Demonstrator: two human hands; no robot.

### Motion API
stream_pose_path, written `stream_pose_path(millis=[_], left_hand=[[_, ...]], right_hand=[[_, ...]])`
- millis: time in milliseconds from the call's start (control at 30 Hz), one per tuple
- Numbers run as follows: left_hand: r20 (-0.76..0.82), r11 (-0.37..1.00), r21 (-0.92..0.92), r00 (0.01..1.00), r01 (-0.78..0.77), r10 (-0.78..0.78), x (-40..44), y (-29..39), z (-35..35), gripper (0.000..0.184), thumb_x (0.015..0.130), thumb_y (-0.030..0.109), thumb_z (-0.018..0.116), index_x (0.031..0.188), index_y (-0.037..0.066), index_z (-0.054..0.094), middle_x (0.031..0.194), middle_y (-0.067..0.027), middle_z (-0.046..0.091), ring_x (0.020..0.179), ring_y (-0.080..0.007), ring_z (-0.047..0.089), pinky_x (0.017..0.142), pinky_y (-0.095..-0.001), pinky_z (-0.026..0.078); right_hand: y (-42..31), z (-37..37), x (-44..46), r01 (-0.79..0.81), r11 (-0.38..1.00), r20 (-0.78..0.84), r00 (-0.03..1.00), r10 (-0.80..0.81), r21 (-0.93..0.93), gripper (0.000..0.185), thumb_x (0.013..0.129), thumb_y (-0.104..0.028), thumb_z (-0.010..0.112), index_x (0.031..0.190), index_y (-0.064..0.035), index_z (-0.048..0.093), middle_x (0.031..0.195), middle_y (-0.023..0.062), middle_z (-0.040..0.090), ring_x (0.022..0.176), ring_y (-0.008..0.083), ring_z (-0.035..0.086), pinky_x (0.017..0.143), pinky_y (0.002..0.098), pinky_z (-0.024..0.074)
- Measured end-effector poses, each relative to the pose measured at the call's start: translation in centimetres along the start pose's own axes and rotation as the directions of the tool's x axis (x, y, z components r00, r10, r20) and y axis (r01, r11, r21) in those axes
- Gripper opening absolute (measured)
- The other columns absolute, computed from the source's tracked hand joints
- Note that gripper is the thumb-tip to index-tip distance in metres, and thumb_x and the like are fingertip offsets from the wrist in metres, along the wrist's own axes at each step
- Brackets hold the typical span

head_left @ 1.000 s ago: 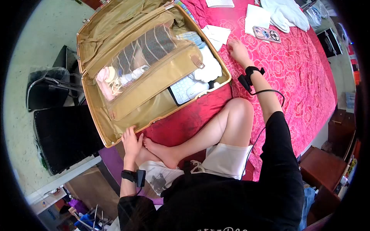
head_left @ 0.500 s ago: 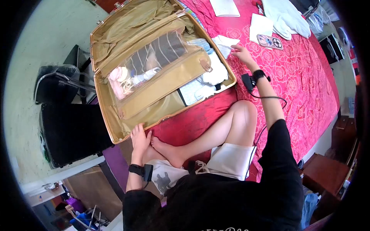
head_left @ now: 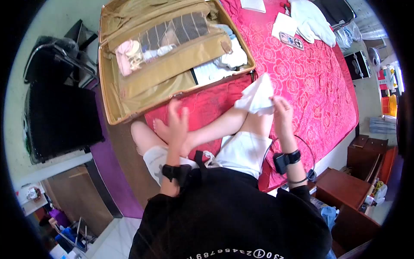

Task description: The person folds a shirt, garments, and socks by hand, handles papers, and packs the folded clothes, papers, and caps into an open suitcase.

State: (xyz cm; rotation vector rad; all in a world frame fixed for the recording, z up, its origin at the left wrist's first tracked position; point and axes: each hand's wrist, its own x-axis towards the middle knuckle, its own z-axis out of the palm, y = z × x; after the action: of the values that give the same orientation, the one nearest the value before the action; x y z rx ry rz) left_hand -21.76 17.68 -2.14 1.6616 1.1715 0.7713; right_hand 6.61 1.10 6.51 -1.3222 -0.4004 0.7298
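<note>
My right hand [head_left: 282,110] pinches the edge of a thin white cloth [head_left: 256,97], which hangs above my knee and the red bedding. Whether it is a garment I cannot tell. My left hand [head_left: 177,118], slightly blurred, is raised in front of the suitcase with its fingers apart and nothing in it. The open gold-tan suitcase [head_left: 161,86] lies beyond both hands. Under its clear mesh divider are a dark striped cloth [head_left: 174,32] and pink items [head_left: 124,60]. White folded clothes [head_left: 233,56] lie at its right end.
On the pink rose-patterned bed cover [head_left: 310,95] lie a phone [head_left: 291,40], white paper [head_left: 283,25], a white pad [head_left: 253,5] and a white garment [head_left: 312,19]. A black chair [head_left: 62,123] stands at left. Brown wooden drawers [head_left: 343,187] stand at right.
My right hand has lifted the white cloth off the bed beside the suitcase and drawn it towards me. My left hand has left the suitcase rim. The view has shifted.
</note>
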Motion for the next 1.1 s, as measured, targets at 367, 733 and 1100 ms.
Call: stream_pose_path(millis=[367, 733, 1100], left_hand=[[0.482, 0.504, -0.656, 0.825, 0.562, -0.295, -6.8, 5.6, 4.2, 0.038, 0.09, 0.018, 0.061, 0.122, 0.0, 0.053, 0.112, -0.0053, 0.06, 0.1, -0.013, 0.057, 0.087, -0.028, 0.045], [0.538, 0.494, -0.658, 0.814, 0.568, -0.218, -7.9, 7.4, 0.3, 0.019, 0.09, 0.01, 0.058, 0.104, -0.001, 0.061, 0.096, -0.0023, 0.064, 0.087, -0.0092, 0.059, 0.075, -0.0236, 0.048], [0.692, 0.389, -0.575, 0.681, 0.72, -0.239, -9.5, 8.3, -0.1, 0.029, 0.086, 0.011, 0.062, 0.111, -0.003, 0.057, 0.1, -0.0075, 0.064, 0.088, -0.013, 0.063, 0.076, -0.0265, 0.05]], right_hand=[[3.3, 3.7, -8.5, 0.074, 0.9, 0.211, 0.977, 0.02, -0.429, 0.011, 0.085, -0.006, 0.065, 0.092, 0.0024, 0.067, 0.091, 0.008, 0.068, 0.083, 0.0132, 0.062, 0.079, 0.025, 0.0478], [1.6, 3.7, -8.7, -0.103, 0.936, 0.094, 0.985, 0.142, -0.336, 0.035, 0.081, -0.006, 0.066, 0.114, -0.0024, 0.057, 0.108, 0.0057, 0.058, 0.096, 0.0129, 0.054, 0.087, 0.0274, 0.0433], [3.7, 4.7, -11.2, -0.296, 0.937, 0.418, 0.84, 0.347, -0.182, 0.036, 0.081, -0.005, 0.061, 0.116, -0.0002, 0.055, 0.115, 0.0085, 0.059, 0.106, 0.0143, 0.055, 0.091, 0.0279, 0.0428]])
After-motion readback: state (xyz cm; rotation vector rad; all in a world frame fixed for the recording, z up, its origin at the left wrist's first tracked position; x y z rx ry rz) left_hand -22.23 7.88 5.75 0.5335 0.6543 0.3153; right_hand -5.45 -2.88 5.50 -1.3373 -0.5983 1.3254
